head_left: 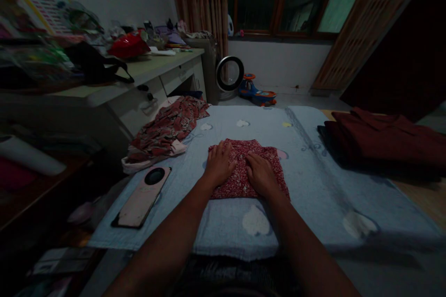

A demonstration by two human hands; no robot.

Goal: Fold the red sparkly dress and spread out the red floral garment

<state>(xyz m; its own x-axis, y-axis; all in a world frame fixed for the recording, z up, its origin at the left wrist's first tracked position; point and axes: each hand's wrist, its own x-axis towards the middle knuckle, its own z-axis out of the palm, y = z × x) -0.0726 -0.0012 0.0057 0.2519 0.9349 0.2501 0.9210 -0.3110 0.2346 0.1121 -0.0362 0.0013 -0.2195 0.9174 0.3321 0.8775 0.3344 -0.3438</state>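
Note:
A folded red garment with a small pale floral print [241, 171] lies flat on the light blue patterned cloth [226, 222] in front of me. My left hand [219, 165] rests on its left part, palm down with fingers stretched toward the far edge. On the right part lies my right hand [261, 174], its fingers slightly bent and touching the fabric. Neither hand grips anything. Parts of the garment are hidden under both hands.
Left of me lie a pale phone [142, 198] and a rumpled red patterned garment [170, 125]. A stack of folded dark red and black clothes [386, 141] sits at the right. A cluttered desk [142, 74] borders the far left; a blue ride-on toy [258, 93] stands beyond the cloth.

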